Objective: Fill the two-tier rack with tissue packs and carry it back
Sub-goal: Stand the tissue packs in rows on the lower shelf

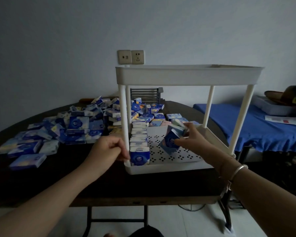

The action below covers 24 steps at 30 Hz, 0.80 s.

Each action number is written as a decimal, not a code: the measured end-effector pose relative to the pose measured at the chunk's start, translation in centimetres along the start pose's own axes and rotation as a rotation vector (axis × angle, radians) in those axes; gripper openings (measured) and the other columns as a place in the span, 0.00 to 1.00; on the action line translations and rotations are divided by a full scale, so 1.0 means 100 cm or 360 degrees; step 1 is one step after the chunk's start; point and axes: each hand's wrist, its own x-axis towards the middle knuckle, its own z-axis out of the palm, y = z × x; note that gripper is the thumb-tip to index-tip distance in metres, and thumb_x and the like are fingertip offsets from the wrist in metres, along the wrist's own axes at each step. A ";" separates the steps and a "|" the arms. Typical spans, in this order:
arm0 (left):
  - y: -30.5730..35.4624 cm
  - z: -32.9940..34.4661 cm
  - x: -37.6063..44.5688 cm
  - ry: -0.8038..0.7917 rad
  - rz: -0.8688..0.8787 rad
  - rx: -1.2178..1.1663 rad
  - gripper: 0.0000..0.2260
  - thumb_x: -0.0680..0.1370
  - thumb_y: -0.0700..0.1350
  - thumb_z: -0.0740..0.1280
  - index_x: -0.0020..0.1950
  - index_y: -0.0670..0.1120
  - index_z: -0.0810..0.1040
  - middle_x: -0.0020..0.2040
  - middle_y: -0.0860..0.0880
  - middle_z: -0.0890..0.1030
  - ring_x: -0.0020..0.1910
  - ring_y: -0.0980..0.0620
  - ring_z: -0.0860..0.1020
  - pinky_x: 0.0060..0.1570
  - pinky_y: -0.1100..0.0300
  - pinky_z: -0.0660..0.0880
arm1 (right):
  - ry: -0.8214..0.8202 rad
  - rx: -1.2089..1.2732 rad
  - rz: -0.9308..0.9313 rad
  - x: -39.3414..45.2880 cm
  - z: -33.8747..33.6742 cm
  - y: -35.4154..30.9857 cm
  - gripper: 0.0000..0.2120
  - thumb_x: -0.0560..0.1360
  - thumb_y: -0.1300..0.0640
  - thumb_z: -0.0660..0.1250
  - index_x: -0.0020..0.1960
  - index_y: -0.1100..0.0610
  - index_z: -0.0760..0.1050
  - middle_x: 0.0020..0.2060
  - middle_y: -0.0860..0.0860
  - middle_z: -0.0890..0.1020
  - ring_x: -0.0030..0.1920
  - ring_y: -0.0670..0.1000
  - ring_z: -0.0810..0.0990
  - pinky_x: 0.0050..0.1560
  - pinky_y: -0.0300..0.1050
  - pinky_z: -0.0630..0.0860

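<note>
A white two-tier rack [188, 77] stands on the dark table [109, 185]. Along the left side of its perforated lower tray [169, 154] runs a row of upright blue-and-white tissue packs [139, 141]. My left hand [108, 148] rests at the rack's front-left post, fingers curled and touching the nearest pack [140, 155] of the row. My right hand [191, 136] is inside the lower tier and holds several tissue packs [173, 137] tilted above the tray. The upper tier's inside is hidden from this angle.
A large heap of loose tissue packs [67, 129] covers the table to the left and behind the rack. A grey slatted holder [146, 95] stands at the back. A blue-covered bed [256, 127] lies to the right. Wall sockets [131, 57] are behind.
</note>
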 end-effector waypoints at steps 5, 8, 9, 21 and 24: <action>-0.029 -0.004 0.049 0.0354 -0.0129 0.0006 0.11 0.78 0.32 0.57 0.42 0.41 0.76 0.40 0.47 0.81 0.43 0.51 0.80 0.46 0.57 0.76 | -0.0021 -0.0157 -0.0028 0.041 0.022 -0.003 0.32 0.71 0.62 0.72 0.69 0.56 0.59 0.54 0.54 0.72 0.52 0.51 0.75 0.53 0.47 0.78; -0.035 0.006 0.086 0.0232 -0.0233 -0.0149 0.08 0.80 0.39 0.60 0.48 0.49 0.77 0.47 0.48 0.80 0.51 0.46 0.80 0.53 0.51 0.77 | -0.0050 -0.0126 -0.0033 0.068 0.034 -0.002 0.32 0.72 0.61 0.71 0.69 0.56 0.57 0.55 0.54 0.70 0.51 0.51 0.75 0.42 0.40 0.77; -0.034 0.010 0.095 0.0193 -0.0195 -0.0172 0.08 0.81 0.40 0.61 0.48 0.50 0.78 0.48 0.49 0.80 0.54 0.44 0.79 0.55 0.49 0.76 | -0.0090 -0.0103 -0.0041 0.076 0.037 -0.002 0.32 0.72 0.61 0.71 0.69 0.55 0.57 0.57 0.54 0.71 0.51 0.51 0.75 0.39 0.37 0.76; -0.024 0.050 0.140 -0.0425 0.0338 0.0812 0.23 0.82 0.50 0.56 0.76 0.45 0.60 0.77 0.52 0.58 0.76 0.55 0.53 0.75 0.56 0.51 | -0.0192 -0.0602 -0.0083 0.101 0.056 0.013 0.44 0.71 0.48 0.69 0.76 0.57 0.46 0.73 0.58 0.58 0.71 0.60 0.59 0.69 0.53 0.63; -0.024 0.050 0.144 -0.0582 0.0330 0.1063 0.25 0.83 0.52 0.52 0.78 0.48 0.52 0.78 0.54 0.50 0.77 0.54 0.48 0.76 0.54 0.48 | -0.0163 -0.0775 -0.0231 0.096 0.054 0.013 0.42 0.73 0.47 0.66 0.77 0.54 0.45 0.75 0.55 0.56 0.72 0.60 0.54 0.68 0.52 0.59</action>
